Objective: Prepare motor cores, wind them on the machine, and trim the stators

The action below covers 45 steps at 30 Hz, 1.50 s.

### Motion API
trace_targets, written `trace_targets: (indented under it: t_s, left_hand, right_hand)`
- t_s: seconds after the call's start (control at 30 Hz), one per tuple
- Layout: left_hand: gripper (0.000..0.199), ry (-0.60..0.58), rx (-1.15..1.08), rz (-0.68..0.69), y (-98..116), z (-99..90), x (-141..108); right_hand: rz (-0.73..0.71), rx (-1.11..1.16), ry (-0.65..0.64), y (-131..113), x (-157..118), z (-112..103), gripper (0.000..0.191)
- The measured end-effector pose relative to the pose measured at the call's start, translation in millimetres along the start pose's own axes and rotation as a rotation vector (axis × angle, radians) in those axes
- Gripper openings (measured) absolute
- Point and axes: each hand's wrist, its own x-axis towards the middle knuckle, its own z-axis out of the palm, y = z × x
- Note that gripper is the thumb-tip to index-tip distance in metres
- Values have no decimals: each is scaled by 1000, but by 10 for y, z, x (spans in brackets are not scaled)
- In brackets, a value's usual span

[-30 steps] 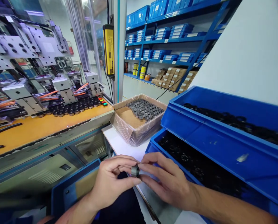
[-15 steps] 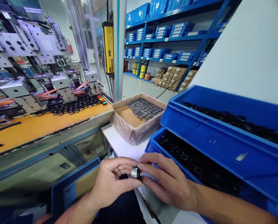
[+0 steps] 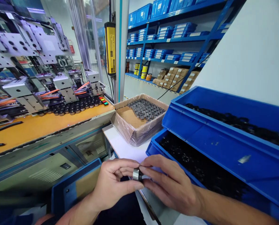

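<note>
Between my two hands is a small silver metal ring with a black part [image 3: 136, 174] on its right side. My left hand [image 3: 113, 182] pinches the ring, thumb below and fingers above. From the right, the fingertips of my right hand [image 3: 171, 182] press on the black side of the same piece. Part of the piece is hidden by my fingers. Just beyond my hands stands a plastic-lined cardboard box [image 3: 132, 132] with many small metal-and-black parts [image 3: 148, 109] packed in one half.
Two stacked blue bins [image 3: 188, 122] with black parts stand at the right. On the left, a machine [image 3: 64, 84] sits on an orange bench top [image 3: 45, 128] with rows of small round parts [image 3: 71, 107]. A blue crate [image 3: 57, 193] is low at left. Blue shelving [image 3: 167, 40] stands behind.
Both hands stay nearly in place, still holding the ring piece. The right fingers have shifted slightly against its black side, and the view has moved a little.
</note>
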Motion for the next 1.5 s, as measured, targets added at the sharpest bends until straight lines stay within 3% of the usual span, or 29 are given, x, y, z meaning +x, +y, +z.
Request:
trace_targets:
  t_s: [0.8,1.03,1.5]
  left_hand:
    - [41,51,82,26,2,-12,-20]
    - [42,16,21,-33,6,-4,-17]
    - [39,28,44,-15,5,-8,-20]
  right_hand:
    - [-29,15,-10,25,3,22,18]
    - [-22,-15,11,27,2,28,20]
    - [-17,-7,23,34,-19,46,13]
